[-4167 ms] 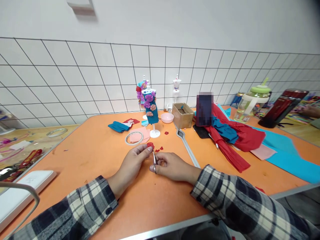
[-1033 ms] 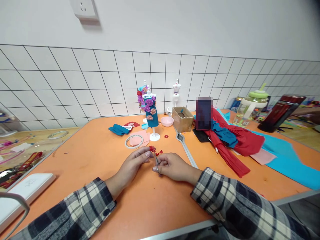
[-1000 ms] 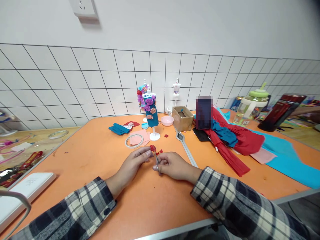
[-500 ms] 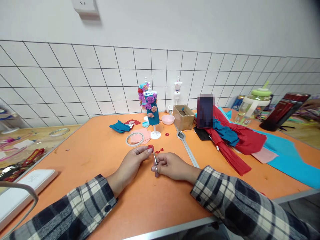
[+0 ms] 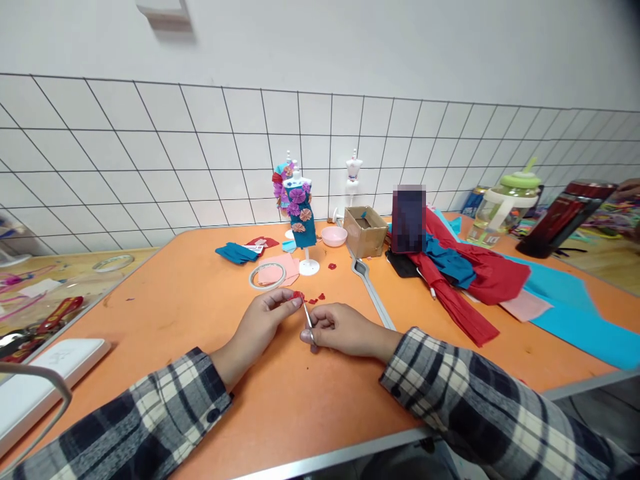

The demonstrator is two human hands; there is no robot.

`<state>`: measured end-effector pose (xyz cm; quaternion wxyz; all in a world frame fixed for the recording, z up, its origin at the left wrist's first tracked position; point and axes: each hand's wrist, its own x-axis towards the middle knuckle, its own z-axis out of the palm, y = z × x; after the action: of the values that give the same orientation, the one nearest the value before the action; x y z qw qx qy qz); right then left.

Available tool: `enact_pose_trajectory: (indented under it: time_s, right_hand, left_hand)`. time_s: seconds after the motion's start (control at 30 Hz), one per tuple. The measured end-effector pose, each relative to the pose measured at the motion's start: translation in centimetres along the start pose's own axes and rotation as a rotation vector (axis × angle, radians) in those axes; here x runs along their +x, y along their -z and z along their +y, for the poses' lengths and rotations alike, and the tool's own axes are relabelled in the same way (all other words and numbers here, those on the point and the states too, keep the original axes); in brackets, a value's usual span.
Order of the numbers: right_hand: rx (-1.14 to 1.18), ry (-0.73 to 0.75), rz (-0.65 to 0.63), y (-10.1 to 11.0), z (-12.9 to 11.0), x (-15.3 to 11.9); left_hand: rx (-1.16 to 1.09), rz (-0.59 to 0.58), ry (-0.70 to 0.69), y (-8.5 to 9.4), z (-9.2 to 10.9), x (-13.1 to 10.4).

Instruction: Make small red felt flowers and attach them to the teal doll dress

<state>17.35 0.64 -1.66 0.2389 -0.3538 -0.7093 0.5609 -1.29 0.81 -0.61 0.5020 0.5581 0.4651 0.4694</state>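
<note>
Between the thumb and fingers of my left hand (image 5: 265, 320) is a small piece of red paper (image 5: 299, 295). My right hand (image 5: 337, 330) grips a small pair of scissors (image 5: 307, 315), their blades pointing up at the red paper. Red scraps (image 5: 317, 299) lie on the orange table just beyond my hands. Farther back stands a small white dress form (image 5: 303, 213) wrapped in dark blue, with purple and peach paper flowers on it. A roll of tape (image 5: 267, 275) rests on pink paper squares (image 5: 293, 268) left of its base.
A pink bowl (image 5: 334, 236) and a cardboard box (image 5: 365, 231) stand behind. To the right are a dark-screened device (image 5: 409, 221), red crepe paper (image 5: 465, 320), blue sheets (image 5: 595, 327), a green-lidded bottle (image 5: 505, 207) and a tilted dark red flask (image 5: 565, 217). A white power bank (image 5: 60, 373) lies left.
The view has shifted slightly. Both hands hold nearly the same position, with the scissor blades still at the red paper.
</note>
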Motion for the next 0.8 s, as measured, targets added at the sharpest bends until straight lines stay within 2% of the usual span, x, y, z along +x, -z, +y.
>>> enact_pose_trajectory:
  time_s: [0.8]
  right_hand:
    - [-0.044,-0.003,0.012,0.12,0.11,-0.03]
  left_hand:
    - [-0.012,-0.018,-0.01,0.08,-0.03,0.23]
